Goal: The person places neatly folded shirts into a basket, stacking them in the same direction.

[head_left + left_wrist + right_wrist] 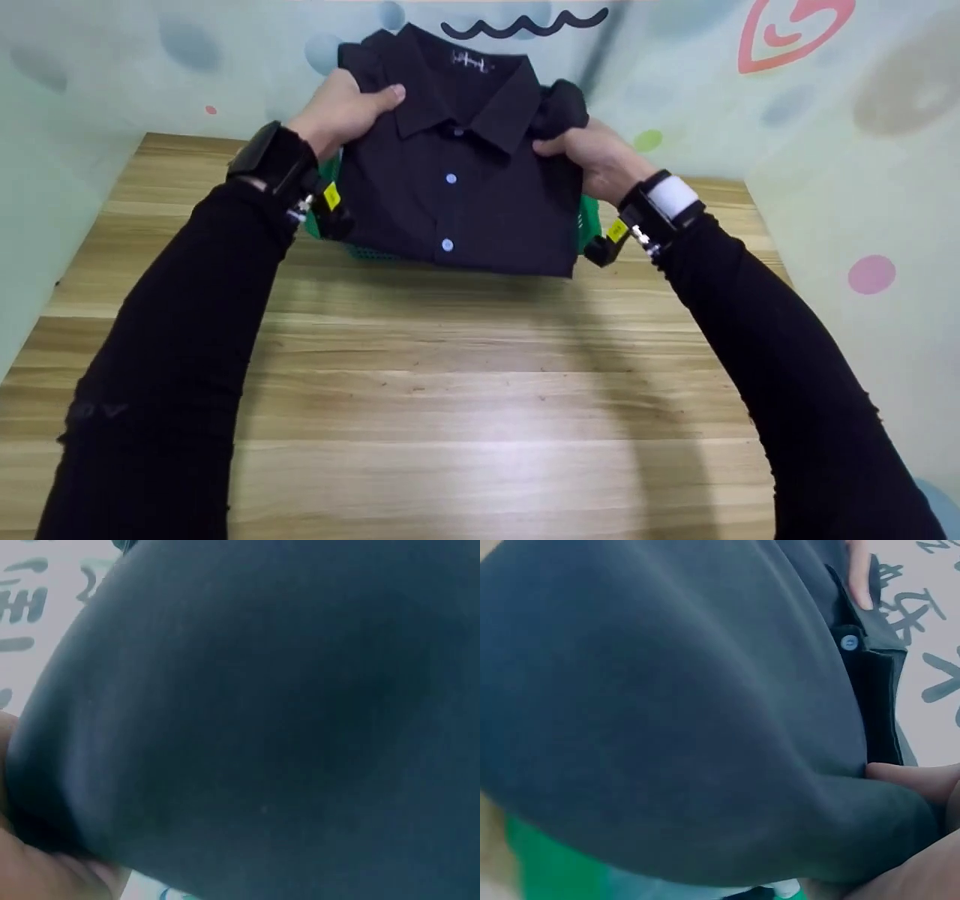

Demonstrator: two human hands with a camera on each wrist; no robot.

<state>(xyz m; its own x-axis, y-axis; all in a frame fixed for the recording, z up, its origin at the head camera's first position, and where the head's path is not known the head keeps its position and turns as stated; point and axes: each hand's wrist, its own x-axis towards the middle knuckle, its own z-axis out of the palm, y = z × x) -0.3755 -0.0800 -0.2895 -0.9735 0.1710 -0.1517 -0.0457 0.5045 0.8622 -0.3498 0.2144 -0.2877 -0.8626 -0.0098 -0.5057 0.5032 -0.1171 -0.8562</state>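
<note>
A folded black shirt (510, 202) with a collar and pale buttons is held up by both hands, front side showing. My left hand (341, 109) grips its left shoulder edge, the thumb lying on top near the collar. On the opposite shoulder edge, my right hand (600, 157) pinches the cloth between thumb and fingers. Behind and below the shirt stands a green basket (589, 225), mostly hidden by it. Dark cloth (262, 720) fills most of the left wrist view. In the right wrist view, the shirt (690, 712) hangs over the green basket (551, 866).
A wooden table (450, 405) extends in front of the basket. Walls with printed spots and drawings (870, 274) stand at the back and on both sides. Something pale lies under the shirt in the right wrist view, too covered to identify.
</note>
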